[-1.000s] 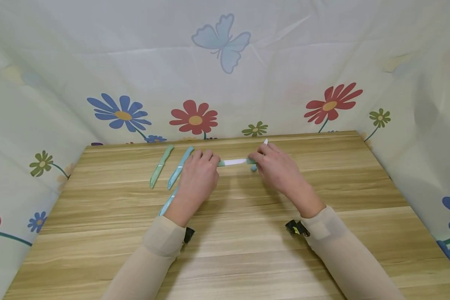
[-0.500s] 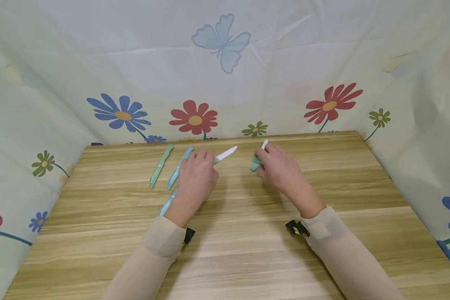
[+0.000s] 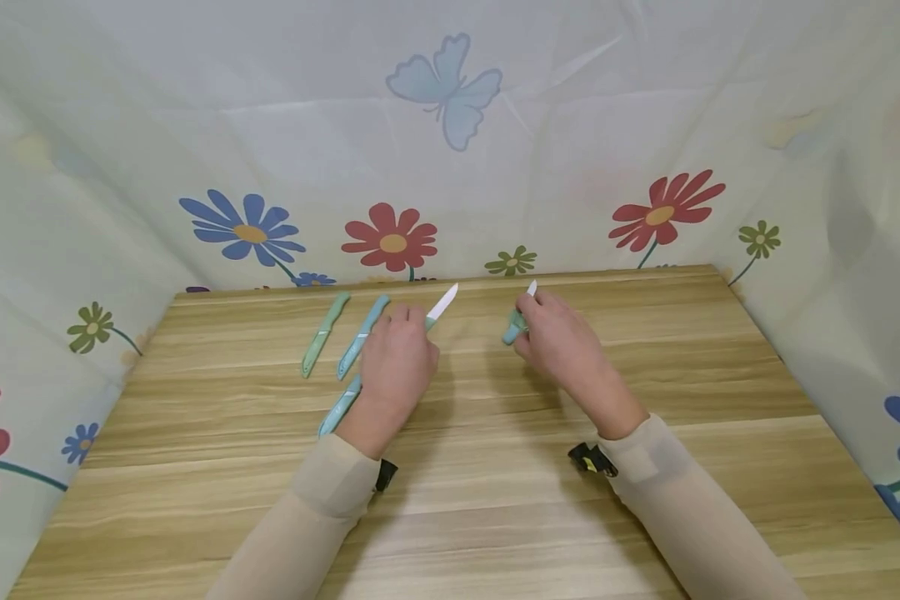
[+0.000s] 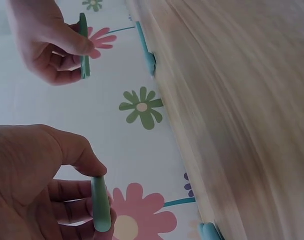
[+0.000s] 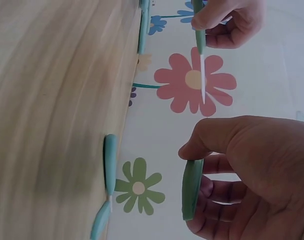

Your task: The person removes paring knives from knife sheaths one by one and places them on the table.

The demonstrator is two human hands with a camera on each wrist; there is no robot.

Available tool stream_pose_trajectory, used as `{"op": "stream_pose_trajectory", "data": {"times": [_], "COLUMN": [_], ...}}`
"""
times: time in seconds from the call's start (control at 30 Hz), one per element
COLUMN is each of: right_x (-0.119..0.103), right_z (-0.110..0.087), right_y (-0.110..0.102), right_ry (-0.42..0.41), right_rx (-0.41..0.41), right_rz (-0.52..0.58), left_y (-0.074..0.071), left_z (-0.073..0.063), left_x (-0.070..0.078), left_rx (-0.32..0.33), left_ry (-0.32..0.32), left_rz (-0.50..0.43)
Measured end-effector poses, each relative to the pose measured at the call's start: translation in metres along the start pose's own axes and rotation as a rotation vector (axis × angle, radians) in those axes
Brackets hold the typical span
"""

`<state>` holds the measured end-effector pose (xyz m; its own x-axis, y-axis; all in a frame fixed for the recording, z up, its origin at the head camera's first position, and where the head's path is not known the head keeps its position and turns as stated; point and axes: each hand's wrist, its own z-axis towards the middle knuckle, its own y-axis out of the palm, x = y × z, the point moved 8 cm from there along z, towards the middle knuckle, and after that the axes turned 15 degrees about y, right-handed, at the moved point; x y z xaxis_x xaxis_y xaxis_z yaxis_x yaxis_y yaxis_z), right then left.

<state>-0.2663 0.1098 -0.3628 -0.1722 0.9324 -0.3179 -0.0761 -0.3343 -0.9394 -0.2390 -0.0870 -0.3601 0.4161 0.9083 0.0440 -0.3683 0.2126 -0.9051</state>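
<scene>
My left hand (image 3: pixel 399 358) grips a small knife by its green handle (image 4: pixel 100 205). Its bare white blade (image 3: pixel 442 302) points away and to the right. A green blade sheath (image 5: pixel 192 190) is pinched between the thumb and fingers of my right hand (image 3: pixel 566 346), raised above the table. Under that hand, on the tabletop, lie light blue pieces (image 5: pixel 109 162) with a white part between them. In the head view a light blue end (image 3: pixel 511 335) and a white blade tip (image 3: pixel 532 288) show there; my right hand hides the middle.
Left of my left hand, a green sheathed knife (image 3: pixel 325 333) and a light blue sheathed knife (image 3: pixel 363 335) lie side by side. Another light blue knife (image 3: pixel 340 408) lies nearer, partly behind my left wrist. A flower-patterned curtain (image 3: pixel 450 192) borders the wooden table (image 3: pixel 495 517).
A second ago the white blade spanned between both hands. The knife has come away from the green sheath, and its blade has swung to point farther away. My right hand has barely moved.
</scene>
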Motion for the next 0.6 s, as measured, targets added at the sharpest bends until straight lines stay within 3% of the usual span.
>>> {"op": "stream_pose_trajectory", "data": {"times": [0.27,0.6], "right_x": [-0.003,-0.001], "right_z": [0.013,0.030], "right_y": [-0.004,0.000], "right_ry": [0.092,0.132], "right_rx": [-0.111,-0.199], "right_rz": [0.024,0.066], "left_y": [0.005,0.008], "left_z": [0.008,0.026], "left_x": [0.000,0.004], "left_rx": [-0.097,-0.144], "left_ry": [-0.083,-0.165], "left_rz": [-0.023,-0.104]}}
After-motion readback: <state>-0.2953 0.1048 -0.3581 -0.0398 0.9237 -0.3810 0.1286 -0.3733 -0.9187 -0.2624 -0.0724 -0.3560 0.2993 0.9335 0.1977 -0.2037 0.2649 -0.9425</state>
